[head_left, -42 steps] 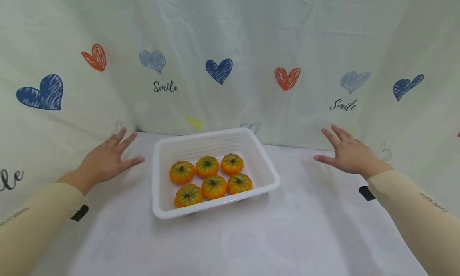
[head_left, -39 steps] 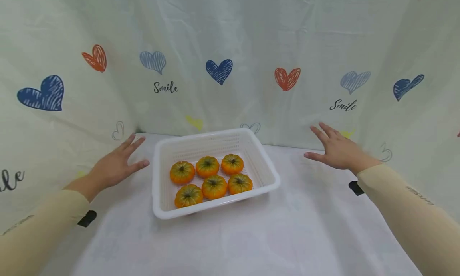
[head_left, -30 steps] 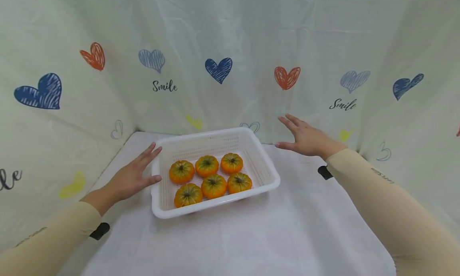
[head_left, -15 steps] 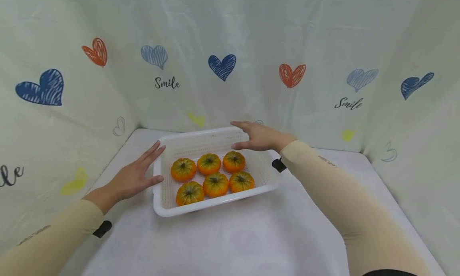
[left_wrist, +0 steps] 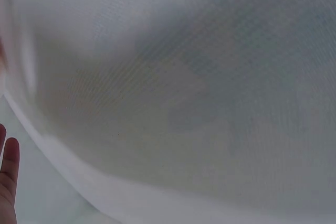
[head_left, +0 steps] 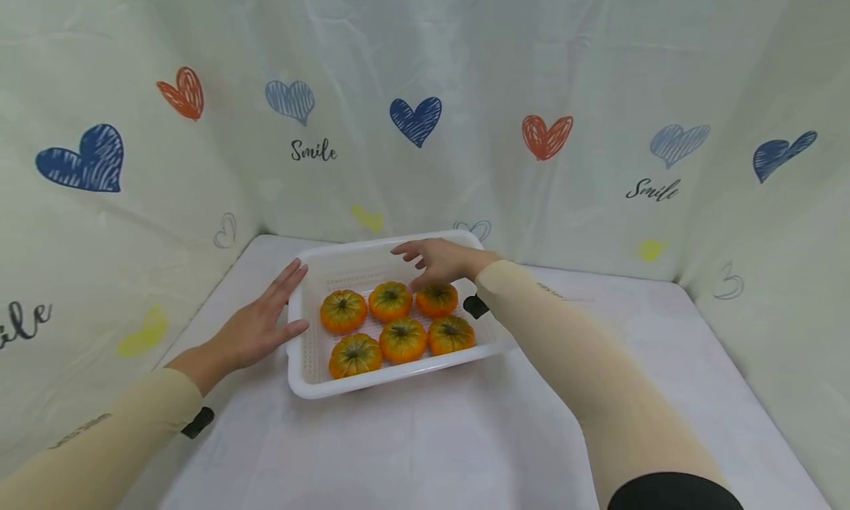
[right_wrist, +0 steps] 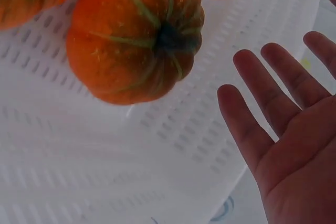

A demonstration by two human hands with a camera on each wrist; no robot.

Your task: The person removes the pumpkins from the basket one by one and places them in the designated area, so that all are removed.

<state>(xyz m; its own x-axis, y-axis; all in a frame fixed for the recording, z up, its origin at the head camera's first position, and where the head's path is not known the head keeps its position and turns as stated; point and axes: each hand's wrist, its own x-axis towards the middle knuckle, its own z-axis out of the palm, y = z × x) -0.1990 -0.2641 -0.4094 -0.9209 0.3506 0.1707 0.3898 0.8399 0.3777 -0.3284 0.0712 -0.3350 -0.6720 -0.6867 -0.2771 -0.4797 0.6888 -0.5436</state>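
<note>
A white plastic basket (head_left: 392,384) with slotted walls holds several small orange pumpkins (head_left: 403,340) with greenish tops, in two rows. My left hand (head_left: 252,331) is at the basket's left rim, fingers straight; whether it touches the rim I cannot tell. Only part of the left hand (left_wrist: 7,182) shows in the left wrist view. My right hand (head_left: 448,263) hovers inside the basket's back right, partly covering the back right pumpkin (head_left: 438,301). In the right wrist view, that hand (right_wrist: 299,145) has its fingers spread and apart from a pumpkin (right_wrist: 126,40). Neither hand holds anything.
The basket stands on a white cloth-covered table (head_left: 398,451). A pale curtain (head_left: 478,67) printed with hearts and "Smile" surrounds the back and sides. A small black device (head_left: 198,423) sits beneath the left wrist, another (head_left: 475,306) beneath the right.
My right hand has swept left from beyond the basket to over its back right pumpkin. My left hand has moved right to the left rim. Basket and pumpkins stay put.
</note>
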